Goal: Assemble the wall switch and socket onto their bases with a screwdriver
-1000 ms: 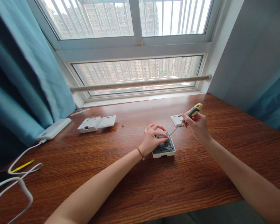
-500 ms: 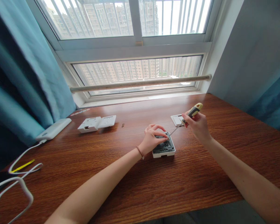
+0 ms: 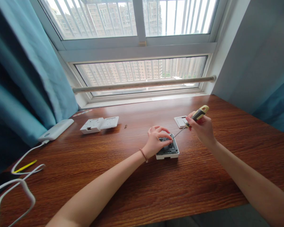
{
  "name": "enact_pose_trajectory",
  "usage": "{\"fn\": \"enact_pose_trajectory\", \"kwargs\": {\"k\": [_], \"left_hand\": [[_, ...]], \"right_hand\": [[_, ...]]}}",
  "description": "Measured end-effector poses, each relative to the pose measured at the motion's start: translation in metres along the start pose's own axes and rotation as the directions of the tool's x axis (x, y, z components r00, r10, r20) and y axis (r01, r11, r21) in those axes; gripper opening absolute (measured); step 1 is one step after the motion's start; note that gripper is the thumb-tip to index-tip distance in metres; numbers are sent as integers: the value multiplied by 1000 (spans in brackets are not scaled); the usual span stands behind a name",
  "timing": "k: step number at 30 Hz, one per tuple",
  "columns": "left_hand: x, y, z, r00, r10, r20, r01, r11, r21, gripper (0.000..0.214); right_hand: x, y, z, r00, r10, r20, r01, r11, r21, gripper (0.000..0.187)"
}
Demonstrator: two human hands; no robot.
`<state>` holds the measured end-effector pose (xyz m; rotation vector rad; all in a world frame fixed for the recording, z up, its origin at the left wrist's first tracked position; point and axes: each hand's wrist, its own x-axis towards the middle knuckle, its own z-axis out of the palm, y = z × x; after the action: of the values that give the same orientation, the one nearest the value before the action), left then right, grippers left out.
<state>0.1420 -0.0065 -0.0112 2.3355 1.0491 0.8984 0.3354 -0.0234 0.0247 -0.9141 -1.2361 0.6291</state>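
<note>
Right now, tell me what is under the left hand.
Under the left hand is part of a dark-faced white box; its right side and near edge show. Whatever lies directly beneath the hand is covered.

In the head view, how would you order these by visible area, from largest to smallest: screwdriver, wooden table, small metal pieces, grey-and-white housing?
1. Wooden table
2. Grey-and-white housing, partly covered by the left hand
3. Screwdriver, long but thin
4. Small metal pieces

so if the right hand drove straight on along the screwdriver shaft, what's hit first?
Likely the dark insert of the white box, at the tip of the screwdriver; fingertips of the left hand are right there too, depth unclear.
</note>
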Motion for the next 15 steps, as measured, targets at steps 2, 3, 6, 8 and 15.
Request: {"fn": "enact_pose_trajectory", "kwargs": {"k": [2, 3, 6, 8, 15], "left_hand": [[0, 0, 1, 1000, 3, 0, -3, 1000, 0, 6], [0, 0, 1, 1000, 3, 0, -3, 1000, 0, 6], [0, -1, 2, 1000, 2, 6, -2, 1000, 1, 6], [0, -1, 2, 1000, 3, 9, -3, 1000, 2, 6], [0, -1, 2, 1000, -3, 12, 3, 1000, -5, 6]], "right_hand": [[0, -1, 0, 1000, -1, 14, 1, 1000, -27, 20], [0, -2, 0, 1000, 1, 21, 0, 999, -44, 20], [-1, -3, 1, 999, 7, 33, -4, 995, -97, 19], [-2, -4, 0, 999, 2, 40, 3, 993, -120, 18], [-4, -4, -1, 998, -29, 61, 39, 984, -172, 18]]}}
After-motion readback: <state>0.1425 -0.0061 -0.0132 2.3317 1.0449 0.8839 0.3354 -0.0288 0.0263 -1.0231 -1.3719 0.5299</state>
